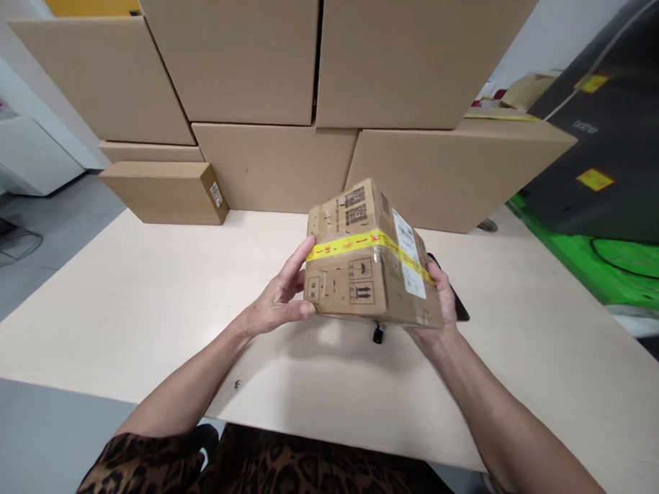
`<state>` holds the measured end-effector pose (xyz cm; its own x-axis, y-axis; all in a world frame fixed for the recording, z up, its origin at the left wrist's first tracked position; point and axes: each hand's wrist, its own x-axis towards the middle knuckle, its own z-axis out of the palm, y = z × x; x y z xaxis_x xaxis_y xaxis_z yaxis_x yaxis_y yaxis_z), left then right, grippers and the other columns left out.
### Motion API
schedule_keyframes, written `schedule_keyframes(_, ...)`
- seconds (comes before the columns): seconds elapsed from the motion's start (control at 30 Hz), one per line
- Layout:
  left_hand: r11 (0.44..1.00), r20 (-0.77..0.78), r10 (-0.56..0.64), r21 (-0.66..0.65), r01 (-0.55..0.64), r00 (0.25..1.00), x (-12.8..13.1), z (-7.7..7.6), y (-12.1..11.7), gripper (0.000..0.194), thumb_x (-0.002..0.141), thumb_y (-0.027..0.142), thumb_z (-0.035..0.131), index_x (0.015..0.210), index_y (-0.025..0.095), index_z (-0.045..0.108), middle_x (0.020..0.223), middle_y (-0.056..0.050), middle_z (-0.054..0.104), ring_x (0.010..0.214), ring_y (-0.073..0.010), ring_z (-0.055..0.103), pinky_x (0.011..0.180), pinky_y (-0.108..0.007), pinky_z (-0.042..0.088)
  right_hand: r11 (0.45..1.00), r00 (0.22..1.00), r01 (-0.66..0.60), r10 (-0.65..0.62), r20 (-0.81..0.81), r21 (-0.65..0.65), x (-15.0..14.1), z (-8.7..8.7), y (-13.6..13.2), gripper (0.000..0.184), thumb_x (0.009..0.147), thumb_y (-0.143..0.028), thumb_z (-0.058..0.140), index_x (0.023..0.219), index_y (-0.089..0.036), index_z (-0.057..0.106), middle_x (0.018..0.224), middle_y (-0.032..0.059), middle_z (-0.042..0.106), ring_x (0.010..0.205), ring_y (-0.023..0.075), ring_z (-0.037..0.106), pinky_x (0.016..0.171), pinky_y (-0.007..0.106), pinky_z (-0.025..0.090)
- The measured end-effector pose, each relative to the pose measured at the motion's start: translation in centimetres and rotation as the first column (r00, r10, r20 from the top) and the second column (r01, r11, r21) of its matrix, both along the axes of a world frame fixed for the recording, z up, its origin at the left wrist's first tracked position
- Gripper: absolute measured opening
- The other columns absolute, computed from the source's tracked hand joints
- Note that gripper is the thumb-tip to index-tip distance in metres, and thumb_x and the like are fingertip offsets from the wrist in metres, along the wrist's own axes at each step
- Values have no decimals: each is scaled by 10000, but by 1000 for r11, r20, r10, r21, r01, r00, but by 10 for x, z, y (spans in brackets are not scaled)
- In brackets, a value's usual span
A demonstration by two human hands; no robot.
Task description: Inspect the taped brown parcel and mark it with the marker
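Note:
Between my two hands is a cardboard box (344, 282), tilted and raised over the table (147, 296). Yellow printed tape runs around it, a white label sits on its right face, and dark codes and handling marks show on the sides. My left hand (282, 292) grips the left side, thumb near the lower corner and fingers along the edge. On the right side, my right hand (442, 301) supports the box from the edge and below; part of its fingers is hidden. A small black object (379, 334) shows just under the box, too covered to name.
Large cardboard cartons (272, 166) are stacked along the back of the table. A smaller closed carton (165, 195) stands at the back left. A flat black item (458, 300) lies partly behind my right hand. A dark machine or case (617, 129) stands at the right above a green surface (616, 273).

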<state>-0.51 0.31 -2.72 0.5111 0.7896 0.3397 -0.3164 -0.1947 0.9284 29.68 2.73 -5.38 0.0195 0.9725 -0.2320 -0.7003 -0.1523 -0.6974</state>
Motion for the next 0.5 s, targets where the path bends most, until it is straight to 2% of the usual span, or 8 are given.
schedule_keyframes(0.13,1000,-51,7,23,-6,999,3,3,-3,1074,879,585,856,1753,428,252,1642,-129,588,1407,-398,629,1274,-599,395,998,999,25,-26,35,50,3,-5,2,350,788,-517,830,1063,-300,834,977,-32,897,1067,311,859,1013,530,700)
schedule_keyframes(0.23,997,-59,23,74,-19,998,6,6,-4,1059,870,556,871,1743,438,284,1629,-117,593,1355,-379,648,1236,-576,434,994,998,18,-24,56,109,5,-7,3,308,789,-527,832,1016,-318,828,921,-38,890,1114,315,848,1035,536,690)
schedule_keyframes(0.37,990,-81,43,140,-31,996,6,8,-5,1053,852,523,894,1723,496,303,1746,-82,453,1414,-385,598,1207,-558,466,990,997,2,-13,79,144,6,-6,3,275,810,-526,812,1002,-329,820,887,-39,882,1159,322,836,1074,561,669)
schedule_keyframes(0.5,985,-166,146,114,-128,975,-1,6,-2,1066,833,535,906,1725,472,325,1866,-57,187,1609,-451,365,1286,-583,382,992,993,57,-68,92,114,2,-2,-1,269,821,-501,785,1012,-316,819,951,-17,891,1151,336,838,1088,594,656)
